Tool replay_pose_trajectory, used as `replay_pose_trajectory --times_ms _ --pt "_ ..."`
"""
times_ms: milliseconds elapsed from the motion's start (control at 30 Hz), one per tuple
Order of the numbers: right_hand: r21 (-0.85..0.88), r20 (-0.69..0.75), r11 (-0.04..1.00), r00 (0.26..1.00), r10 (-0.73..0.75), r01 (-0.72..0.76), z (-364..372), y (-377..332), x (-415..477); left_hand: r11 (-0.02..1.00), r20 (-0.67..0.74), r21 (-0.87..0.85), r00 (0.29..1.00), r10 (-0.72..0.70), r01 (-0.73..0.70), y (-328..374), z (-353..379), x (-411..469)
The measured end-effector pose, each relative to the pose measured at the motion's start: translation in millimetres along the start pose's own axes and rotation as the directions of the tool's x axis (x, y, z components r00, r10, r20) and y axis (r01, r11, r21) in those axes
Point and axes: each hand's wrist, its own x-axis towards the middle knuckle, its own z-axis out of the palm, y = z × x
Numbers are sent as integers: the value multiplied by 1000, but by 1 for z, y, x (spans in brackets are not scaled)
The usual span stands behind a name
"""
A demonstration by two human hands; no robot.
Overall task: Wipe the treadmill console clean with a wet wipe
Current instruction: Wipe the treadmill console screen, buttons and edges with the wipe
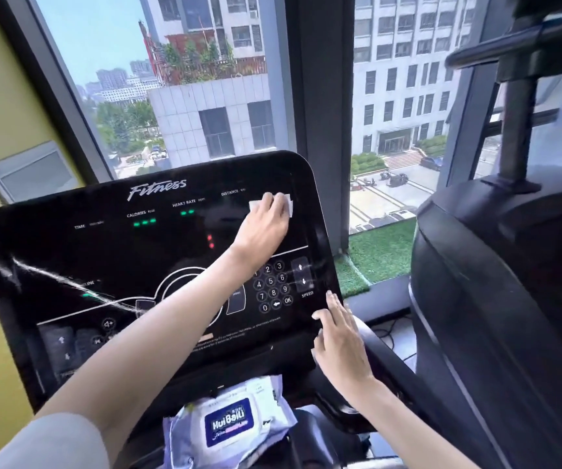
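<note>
Fingers (268, 202) of my left hand (264, 225) lie flat over a small white wet wipe (287, 205) and press it against the glossy black treadmill console (69, 252), at its far right corner just below the word DISTANCE; the wipe's corners stick out on either side of the fingers. The left arm crosses the whole panel from near left to far right and covers part of the white ring drawn at its centre. My right hand (338, 343) rests on the console's near right edge with the fingers straight and slightly spread, holding nothing, just right of the white number keypad (272, 286) and the SPEED arrows. Green and red lights glow on the upper half of the panel, and a pale streak runs across its left side. Near me, below the console, lies a soft white and lilac pack of wipes with a dark blue label (228, 424). To the right stands a bulky dark machine (492, 299). Beyond the console I see a strip of green artificial turf (381, 248) along the sill and tall windows (205, 96) facing grey buildings.
</note>
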Motion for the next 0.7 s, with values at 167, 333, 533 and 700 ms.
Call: replay_pose_trajectory --times_ms 167,333,533,700 --pt "0 -32 1000 999 -15 15 -2 -3 7 998 -26 63 1000 -5 7 5 -10 21" --pt "3 -28 1000 1000 -1 1 -3 2 7 991 -1 116 998 64 -64 7 -3 22" --pt "1 -17 999 999 48 -48 -2 5 4 926 84 200 947 311 -321 35 5 -10" --pt "-4 -16 997 997 79 -79 -6 3 1 930 128 161 941 312 -330 45 7 -27"
